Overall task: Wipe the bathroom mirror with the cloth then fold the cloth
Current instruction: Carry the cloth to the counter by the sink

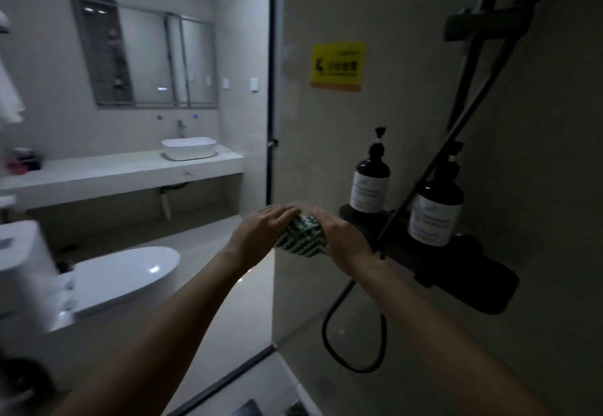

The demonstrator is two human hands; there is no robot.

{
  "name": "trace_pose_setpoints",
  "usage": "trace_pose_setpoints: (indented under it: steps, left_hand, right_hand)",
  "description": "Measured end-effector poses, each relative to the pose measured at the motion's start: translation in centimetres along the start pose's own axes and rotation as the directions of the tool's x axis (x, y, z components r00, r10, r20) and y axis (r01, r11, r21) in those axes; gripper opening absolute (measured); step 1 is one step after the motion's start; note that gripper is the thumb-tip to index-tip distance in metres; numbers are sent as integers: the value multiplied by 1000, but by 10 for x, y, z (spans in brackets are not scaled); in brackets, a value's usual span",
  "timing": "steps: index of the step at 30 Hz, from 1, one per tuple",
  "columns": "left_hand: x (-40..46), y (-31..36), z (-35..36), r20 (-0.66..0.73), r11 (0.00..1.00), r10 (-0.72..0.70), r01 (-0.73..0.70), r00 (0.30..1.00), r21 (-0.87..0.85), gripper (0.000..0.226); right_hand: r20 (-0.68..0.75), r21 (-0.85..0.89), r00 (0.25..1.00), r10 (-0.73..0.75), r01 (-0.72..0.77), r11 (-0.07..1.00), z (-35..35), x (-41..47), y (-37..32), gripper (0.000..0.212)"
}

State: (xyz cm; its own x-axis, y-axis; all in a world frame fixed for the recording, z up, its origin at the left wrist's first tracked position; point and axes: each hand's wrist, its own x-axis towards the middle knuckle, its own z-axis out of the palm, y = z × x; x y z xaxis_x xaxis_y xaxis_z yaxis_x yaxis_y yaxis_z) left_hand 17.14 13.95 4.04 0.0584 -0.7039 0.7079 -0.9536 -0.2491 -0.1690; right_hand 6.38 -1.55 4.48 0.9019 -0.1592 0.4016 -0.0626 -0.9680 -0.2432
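Note:
A green and white patterned cloth [301, 237] is bunched up between my two hands in front of me, at about waist height. My left hand [261, 229] holds its left side with fingers laid over the top. My right hand [342, 239] holds its right side in the same way. Most of the cloth is hidden by the hands. The bathroom mirror [146, 56] hangs on the far wall at the upper left, above the washbasin [188, 148], well away from both hands.
A glass shower partition with a black frame [270, 89] stands just behind the hands. Two dark pump bottles [370, 180] [435, 213] sit on a black shower shelf [466, 272] at right, with a hose hanging below. A white toilet [120, 275] is at lower left.

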Motion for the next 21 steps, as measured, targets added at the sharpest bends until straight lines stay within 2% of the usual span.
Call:
trace_pose_setpoints:
  steps: [5, 12, 16, 21]
  left_hand:
    - [-47, -29, -18, 32, 987, -126, 122, 991, 109, 58]
    - [-102, -51, -29, 74, 926, -332, 310, 940, 215, 60]
    - [-117, -73, -28, 93, 900, -392, 360, 915, 247, 62]
    - [-116, -129, -18, 87, 891, -394, 357, 915, 281, 60]
  right_hand:
    - [61, 52, 989, -138, 135, 989, 43, 30, -34, 56]
    - [118, 131, 940, -321, 306, 943, 92, 57, -72, 69]
    - [133, 162, 924, -358, 336, 928, 114, 75, -84, 66]
    - [143, 161, 915, -378, 355, 921, 137, 128, -92, 69]
